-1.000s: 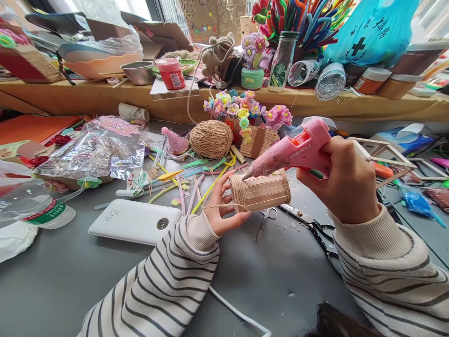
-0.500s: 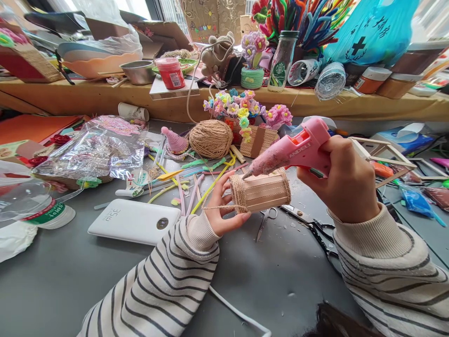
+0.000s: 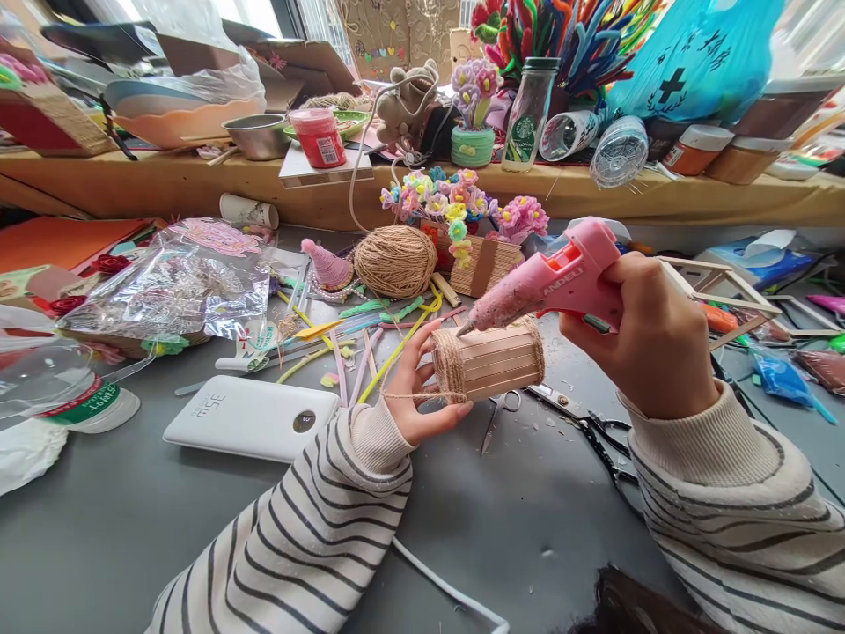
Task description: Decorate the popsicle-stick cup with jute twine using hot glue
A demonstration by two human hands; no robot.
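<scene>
My left hand (image 3: 417, 387) grips the left end of a small barrel (image 3: 498, 363) made of flat wooden sticks, lying on its side in the air. Twine (image 3: 451, 365) is wound round both its ends, and a loose strand runs back over my left fingers. In my right hand (image 3: 660, 335) is a pink hot glue gun (image 3: 568, 273), its handle wrapped by my fingers. Its metal nozzle points down-left at the twine-wound left end and appears to touch it or hover just above.
Small scissors (image 3: 503, 409) and larger black-handled scissors (image 3: 598, 436) lie beyond the barrel. A white power bank (image 3: 251, 418) rests at left. Behind are a twine ball (image 3: 396, 261), pipe cleaners (image 3: 343, 352) and a crowded shelf (image 3: 317, 198). A white cable (image 3: 449, 590) crosses the front.
The glue gun's nozzle stays at the twine-wound end. Both hands keep their holds, and the barrel has turned or tipped very slightly.
</scene>
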